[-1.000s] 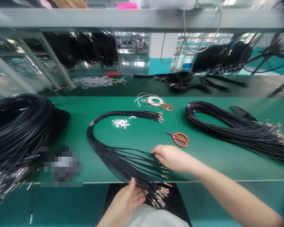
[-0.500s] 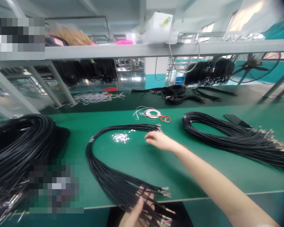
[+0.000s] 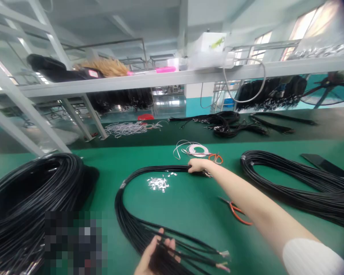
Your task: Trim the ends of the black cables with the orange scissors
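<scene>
A curved bundle of black cables (image 3: 120, 208) lies on the green table, bound with a band at its upper left. My left hand (image 3: 163, 244) grips its near end, thumb and fingers around the cables, whose stripped wire tips splay out to the right. At the far end of the same bundle, my right hand (image 3: 197, 165) is closed around the cables near their tips. Inside the curve lies a pile of small white pieces (image 3: 158, 184). Below my right forearm rest orange-handled pliers (image 3: 237, 214).
Another cable loop (image 3: 263, 187) lies on the right, and a large coil (image 3: 37, 191) on the left. White tubing (image 3: 198, 150) and orange-handled scissors (image 3: 216, 158) sit beyond my right hand. Overhead runs a metal shelf (image 3: 132, 81). More cables (image 3: 226, 126) lie at the back.
My right hand has moved onto the far end of the cable bundle and closed around it. My left hand still holds the near end. The view has shifted, and the pliers now show clearly.
</scene>
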{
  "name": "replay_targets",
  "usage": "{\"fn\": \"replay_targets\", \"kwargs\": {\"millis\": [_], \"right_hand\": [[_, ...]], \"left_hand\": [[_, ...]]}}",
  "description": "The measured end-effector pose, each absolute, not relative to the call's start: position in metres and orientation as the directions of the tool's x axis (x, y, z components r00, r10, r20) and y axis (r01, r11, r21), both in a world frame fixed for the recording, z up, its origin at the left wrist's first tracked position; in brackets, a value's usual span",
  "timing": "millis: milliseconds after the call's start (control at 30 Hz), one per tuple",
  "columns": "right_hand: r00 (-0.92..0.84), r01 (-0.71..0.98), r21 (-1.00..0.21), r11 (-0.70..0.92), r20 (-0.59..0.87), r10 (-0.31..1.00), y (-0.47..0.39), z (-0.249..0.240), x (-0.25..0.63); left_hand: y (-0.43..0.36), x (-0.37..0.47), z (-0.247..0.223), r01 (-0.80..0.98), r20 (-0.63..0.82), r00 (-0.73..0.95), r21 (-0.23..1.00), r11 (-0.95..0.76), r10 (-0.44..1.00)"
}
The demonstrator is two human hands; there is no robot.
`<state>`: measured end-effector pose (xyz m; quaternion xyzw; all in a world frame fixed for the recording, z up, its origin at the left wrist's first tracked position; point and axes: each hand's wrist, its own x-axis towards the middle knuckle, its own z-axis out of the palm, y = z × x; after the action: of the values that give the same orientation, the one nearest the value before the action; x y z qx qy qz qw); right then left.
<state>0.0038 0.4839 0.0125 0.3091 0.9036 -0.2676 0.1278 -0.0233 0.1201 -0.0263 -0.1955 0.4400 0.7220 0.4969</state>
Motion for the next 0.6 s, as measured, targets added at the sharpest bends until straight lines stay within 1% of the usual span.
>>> {"fn": "replay_targets", "kwargs": {"millis": [100,200,300,400,500,600], "right_hand": [[-0.784,0.621,-0.489,0.613,-0.404,0.472,0.481,0.025,0.001],[-0.817,0.572,-0.614,0.543,-0.367,0.445,0.468,0.039,0.004],[-0.871,0.465,-0.748,0.474,-0.291,0.395,0.436,0.052,0.014],[-0.922,0.322,-0.853,0.411,-0.185,0.339,0.388,0.059,0.031],[-0.942,0.205,-0.898,0.389,-0.074,0.326,0.342,0.057,0.05],[-0.947,0.117,-0.9,0.419,0.026,0.321,0.311,0.046,0.064]], "left_hand": [[0.134,-0.031,-0.017,-0.874,-0.74,-0.446,0.481,-0.067,0.503],[0.14,-0.038,-0.015,-0.839,-0.735,-0.504,0.541,-0.056,0.454],[0.143,-0.041,-0.016,-0.806,-0.725,-0.579,0.577,-0.131,0.374],[0.145,-0.036,-0.014,-0.77,-0.683,-0.635,0.596,-0.227,0.361],[0.148,-0.028,-0.011,-0.743,-0.646,-0.668,0.601,-0.294,0.369],[0.151,-0.023,-0.009,-0.727,-0.624,-0.687,0.592,-0.348,0.373]]}}
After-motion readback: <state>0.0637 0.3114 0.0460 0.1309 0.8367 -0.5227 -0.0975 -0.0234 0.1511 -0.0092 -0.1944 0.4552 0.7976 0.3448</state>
